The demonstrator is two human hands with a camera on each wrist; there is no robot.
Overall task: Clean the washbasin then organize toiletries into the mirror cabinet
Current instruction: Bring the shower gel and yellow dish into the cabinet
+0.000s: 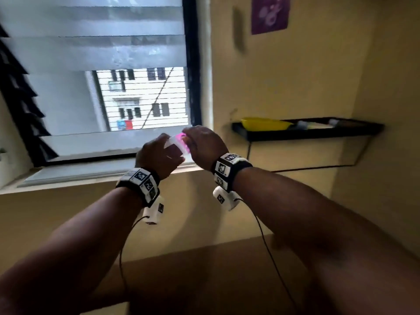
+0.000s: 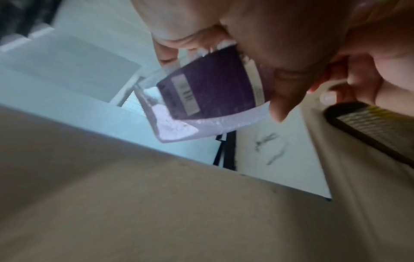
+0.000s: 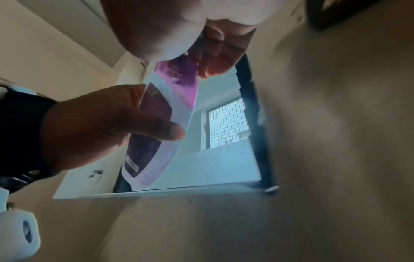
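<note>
Both hands hold a small translucent pouch (image 1: 177, 144) with a purple label in front of the window. My left hand (image 1: 159, 155) grips its lower part; the left wrist view shows the pouch (image 2: 206, 92) with the purple label and pale liquid at the bottom, under my fingers (image 2: 280, 99). My right hand (image 1: 202, 146) pinches the pink top end. From the right wrist the pouch (image 3: 161, 127) hangs between my right fingertips (image 3: 215, 58) above and the left thumb beside it. The washbasin and the mirror cabinet are out of view.
A black wall shelf (image 1: 306, 130) at the right carries a yellow dish (image 1: 263, 123) and some small containers. A louvred window (image 1: 102, 83) with a sill (image 1: 102, 173) fills the left. A purple sticker (image 1: 270, 12) is on the beige wall.
</note>
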